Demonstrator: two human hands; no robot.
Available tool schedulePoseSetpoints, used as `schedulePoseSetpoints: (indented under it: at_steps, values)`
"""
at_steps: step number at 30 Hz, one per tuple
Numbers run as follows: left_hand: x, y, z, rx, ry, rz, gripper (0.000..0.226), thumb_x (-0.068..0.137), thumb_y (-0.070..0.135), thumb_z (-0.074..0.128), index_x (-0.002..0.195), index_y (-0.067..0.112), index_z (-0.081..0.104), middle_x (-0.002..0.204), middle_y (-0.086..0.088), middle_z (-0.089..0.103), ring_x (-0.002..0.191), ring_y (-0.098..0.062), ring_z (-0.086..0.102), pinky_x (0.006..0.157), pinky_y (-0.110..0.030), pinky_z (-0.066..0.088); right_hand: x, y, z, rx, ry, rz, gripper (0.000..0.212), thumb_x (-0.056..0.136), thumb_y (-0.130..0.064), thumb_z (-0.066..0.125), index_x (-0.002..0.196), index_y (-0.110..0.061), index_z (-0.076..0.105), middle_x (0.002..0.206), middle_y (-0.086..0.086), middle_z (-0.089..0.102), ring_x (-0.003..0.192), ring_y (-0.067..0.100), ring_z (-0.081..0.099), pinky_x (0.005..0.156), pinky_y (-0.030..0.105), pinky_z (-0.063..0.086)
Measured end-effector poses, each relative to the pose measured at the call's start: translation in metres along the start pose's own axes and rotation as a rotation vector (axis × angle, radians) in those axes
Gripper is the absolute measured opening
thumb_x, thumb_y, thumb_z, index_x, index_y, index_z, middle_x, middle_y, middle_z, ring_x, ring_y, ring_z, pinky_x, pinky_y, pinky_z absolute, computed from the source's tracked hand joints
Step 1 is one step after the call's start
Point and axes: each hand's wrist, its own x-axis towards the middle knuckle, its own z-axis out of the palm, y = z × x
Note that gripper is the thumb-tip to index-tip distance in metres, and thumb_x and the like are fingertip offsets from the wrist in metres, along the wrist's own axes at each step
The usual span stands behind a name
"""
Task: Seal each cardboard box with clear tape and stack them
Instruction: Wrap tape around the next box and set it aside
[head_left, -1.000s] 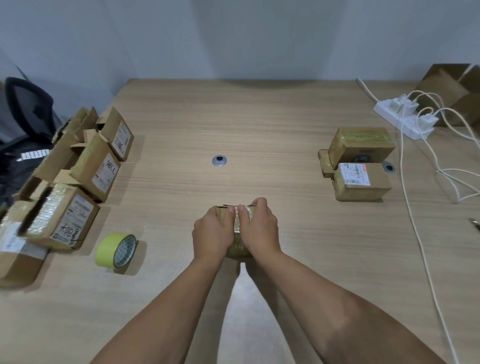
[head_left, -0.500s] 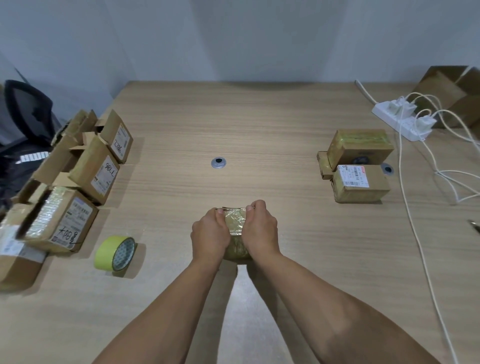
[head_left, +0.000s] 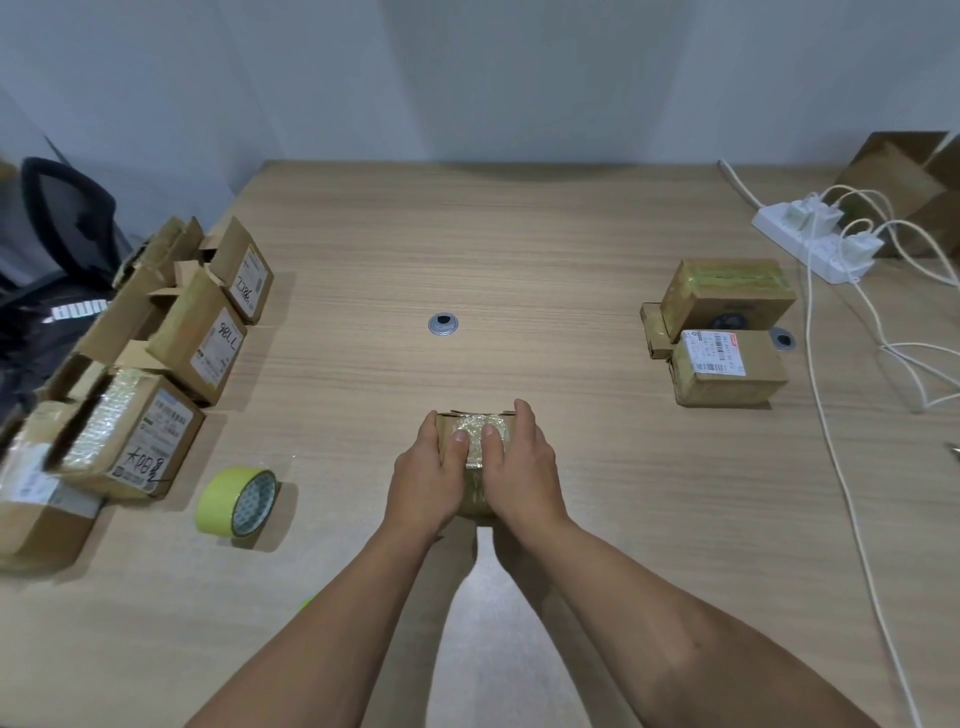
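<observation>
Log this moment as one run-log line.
step: pressing tape flat on box; left hand: grips box; right hand: grips box; tape roll: lying left; taped boxes: right

1 cardboard box (head_left: 470, 439) at 6 o'clock, gripped by 2 hands: left hand (head_left: 426, 478), right hand (head_left: 524, 467). 3 taped boxes (head_left: 727, 288) at 3 o'clock. Left pile (head_left: 130, 441) at 9 o'clock: at least 6 boxes, exact count unclear. 1 tape roll (head_left: 236, 501) at 8 o'clock. 2 metal grommets (head_left: 443, 325). 1 power strip (head_left: 810, 249) at 2 o'clock, with 2 plugs (head_left: 800, 213) in it.
</observation>
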Motion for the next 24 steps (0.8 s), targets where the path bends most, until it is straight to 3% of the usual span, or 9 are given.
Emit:
schedulePoseSetpoints:
  at_steps: [3,8,13,16,18,21,24]
  values:
    - [0.003,-0.006,-0.001,0.023,-0.025,-0.008,0.041,0.105,0.037,0.04,0.138,0.014,0.049,0.109,-0.008,0.07,0.101,-0.028,0.062,0.075,-0.031,0.038,0.002,0.002,0.001,-0.025,0.003,-0.008,0.054,0.109,-0.029,0.037,0.157,-0.009,0.022,0.152,0.017,0.042,0.137,0.034,0.041,0.103,0.035,0.033]
    - [0.007,-0.01,-0.003,0.042,-0.045,0.014,0.038,0.106,0.034,0.036,0.136,0.014,0.05,0.102,-0.008,0.069,0.093,-0.027,0.062,0.073,-0.033,0.04,0.004,0.006,-0.002,-0.064,0.029,-0.039,0.048,0.109,-0.022,0.032,0.154,-0.006,0.029,0.145,0.017,0.051,0.132,0.036,0.045,0.101,0.036,0.034]
    - [0.005,-0.01,-0.006,0.021,-0.039,0.075,0.026,0.107,0.029,0.036,0.118,0.017,0.056,0.087,-0.006,0.067,0.08,-0.025,0.061,0.072,-0.037,0.044,0.005,0.009,-0.002,-0.057,0.027,-0.034,0.046,0.11,-0.022,0.03,0.154,-0.008,0.031,0.142,0.016,0.054,0.13,0.036,0.048,0.098,0.036,0.036]
    - [0.001,-0.008,-0.009,-0.027,-0.021,0.084,0.024,0.107,0.026,0.036,0.111,0.019,0.059,0.089,0.0,0.068,0.082,-0.014,0.062,0.074,-0.034,0.046,0.004,0.009,-0.003,0.03,0.043,-0.018,0.044,0.109,-0.025,0.034,0.151,-0.013,0.039,0.136,0.011,0.059,0.126,0.03,0.052,0.093,0.029,0.037]
    - [0.003,-0.008,-0.012,-0.101,0.021,0.055,0.026,0.107,0.024,0.037,0.111,0.022,0.063,0.092,0.006,0.069,0.086,-0.004,0.061,0.074,-0.03,0.045,0.007,0.009,-0.007,0.22,0.028,0.045,0.038,0.108,-0.031,0.038,0.141,-0.021,0.053,0.13,-0.001,0.063,0.122,0.019,0.055,0.097,0.026,0.039]
    - [0.01,-0.012,-0.017,-0.317,0.086,-0.05,0.033,0.106,0.021,0.038,0.119,0.024,0.068,0.107,0.008,0.071,0.102,-0.008,0.064,0.084,-0.027,0.047,0.017,0.009,-0.014,0.461,0.028,0.145,0.027,0.105,-0.037,0.041,0.115,-0.032,0.066,0.111,-0.012,0.068,0.111,0.013,0.06,0.102,0.036,0.047]
    - [0.019,-0.017,-0.02,-0.473,0.089,-0.12,0.036,0.107,0.024,0.04,0.135,0.022,0.062,0.129,0.002,0.067,0.123,-0.016,0.059,0.108,-0.037,0.045,0.028,0.012,-0.023,0.403,0.104,0.229,0.031,0.104,-0.032,0.042,0.095,-0.016,0.066,0.098,-0.004,0.066,0.091,0.015,0.055,0.089,0.039,0.048]
